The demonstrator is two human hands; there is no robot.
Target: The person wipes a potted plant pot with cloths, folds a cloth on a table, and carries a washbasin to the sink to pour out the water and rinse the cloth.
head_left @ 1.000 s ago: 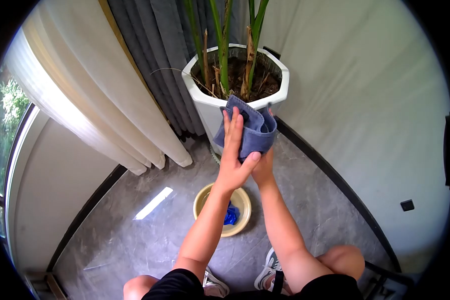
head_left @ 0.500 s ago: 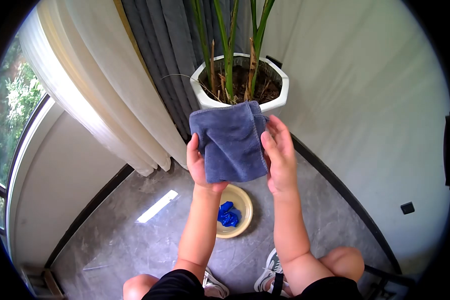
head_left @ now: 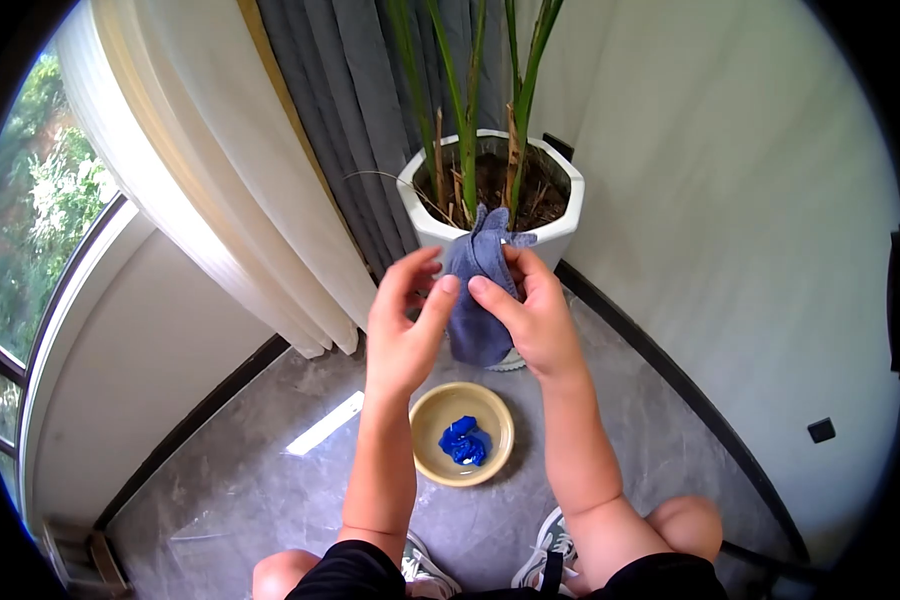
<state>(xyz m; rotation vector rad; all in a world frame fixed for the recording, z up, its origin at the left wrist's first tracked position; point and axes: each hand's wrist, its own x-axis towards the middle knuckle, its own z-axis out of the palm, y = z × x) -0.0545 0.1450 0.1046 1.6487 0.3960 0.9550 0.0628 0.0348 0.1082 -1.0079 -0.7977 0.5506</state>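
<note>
The right hand [head_left: 547,330] pinches the folded blue-grey cloth [head_left: 478,335] between thumb and fingers; the left hand [head_left: 400,335] stands fingers parted beside it, contact unclear. Folding seems in hand; a two-handed hold calls for closing the left. Below the fingers sits a basin [head_left: 510,435]; beyond them, a planter [head_left: 574,205].

Blue-grey cloth [head_left: 478,325]: no lettering, label or brand can be read.
Basin [head_left: 426,440]: no marking can be read on rim or inner wall.
Blue bundle [head_left: 463,440] in basin: no print can be made out.
White planter [head_left: 560,235]: no sign can be read.
Shoes [head_left: 545,553]: any brand is too small to be made out.
</note>
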